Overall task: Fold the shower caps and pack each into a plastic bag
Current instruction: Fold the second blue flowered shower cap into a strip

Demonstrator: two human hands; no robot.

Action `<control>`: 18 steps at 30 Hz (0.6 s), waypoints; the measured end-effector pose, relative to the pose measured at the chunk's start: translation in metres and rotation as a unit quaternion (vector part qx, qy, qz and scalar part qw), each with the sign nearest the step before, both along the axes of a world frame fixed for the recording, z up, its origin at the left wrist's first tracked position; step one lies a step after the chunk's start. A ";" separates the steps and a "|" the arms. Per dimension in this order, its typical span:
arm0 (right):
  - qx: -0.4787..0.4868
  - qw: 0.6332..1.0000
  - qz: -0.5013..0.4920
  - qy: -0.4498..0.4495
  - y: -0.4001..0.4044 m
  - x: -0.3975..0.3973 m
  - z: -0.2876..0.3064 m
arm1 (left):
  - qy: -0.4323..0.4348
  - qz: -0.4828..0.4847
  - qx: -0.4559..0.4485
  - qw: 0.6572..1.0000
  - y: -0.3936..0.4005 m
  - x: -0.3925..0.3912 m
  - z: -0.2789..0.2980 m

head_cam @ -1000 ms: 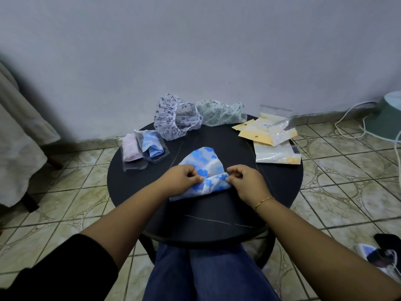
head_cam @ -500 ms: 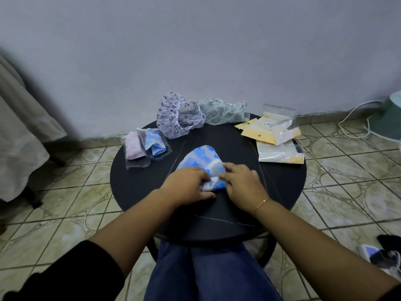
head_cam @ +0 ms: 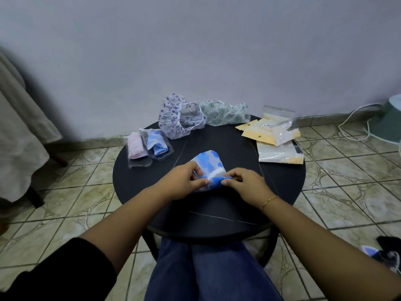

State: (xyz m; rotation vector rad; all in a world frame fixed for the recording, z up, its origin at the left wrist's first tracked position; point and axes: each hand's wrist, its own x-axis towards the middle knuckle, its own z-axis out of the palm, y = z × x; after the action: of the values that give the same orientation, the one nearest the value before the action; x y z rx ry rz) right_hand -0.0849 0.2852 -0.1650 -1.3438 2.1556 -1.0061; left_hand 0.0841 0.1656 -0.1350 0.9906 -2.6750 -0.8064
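Observation:
A blue-and-white shower cap [head_cam: 208,164] lies partly folded at the middle of the round black table [head_cam: 282,187]. My left hand [head_cam: 183,181] pinches its near left edge, and my right hand [head_cam: 245,181] pinches the near right corner, thumbs almost meeting. Behind it sit a purple-flowered cap [head_cam: 180,118], open and puffed, and a green-patterned cap [head_cam: 224,114]. At the table's left lie two packed plastic bags, one with a pink cap [head_cam: 135,146], one with a blue cap [head_cam: 157,145]. A pile of empty plastic bags [head_cam: 275,135] with yellow cards lies at the right.
The table stands on a tiled floor against a pale wall. A white cloth [head_cam: 19,127] hangs at the left. A white cable [head_cam: 355,120] and a pale green object [head_cam: 388,120] are at the far right. My knees in blue jeans [head_cam: 206,272] are under the table's near edge.
The cap's near part has been folded narrower. Both hands moved a little away from me and closer together, and now pinch the folded near edge.

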 end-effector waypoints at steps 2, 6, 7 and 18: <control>-0.004 0.999 -0.021 -0.039 -0.003 0.002 0.000 | 0.004 0.021 0.009 1.000 -0.002 -0.001 0.000; -0.011 0.993 -0.054 -0.105 -0.010 0.003 -0.003 | -0.028 0.046 0.002 0.999 -0.006 -0.006 0.001; -0.007 0.992 -0.059 -0.111 -0.010 0.004 -0.002 | -0.030 0.051 0.007 0.998 -0.007 -0.006 0.001; 0.069 0.992 -0.100 -0.018 -0.021 0.011 0.010 | -0.085 0.032 -0.095 0.991 -0.014 -0.011 -0.007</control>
State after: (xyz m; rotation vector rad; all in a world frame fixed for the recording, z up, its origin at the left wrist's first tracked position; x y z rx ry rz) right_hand -0.0741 0.2641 -0.1548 -1.0557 2.3218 -0.9245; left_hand 0.0733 0.1515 -0.1424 1.1362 -2.7785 -0.4616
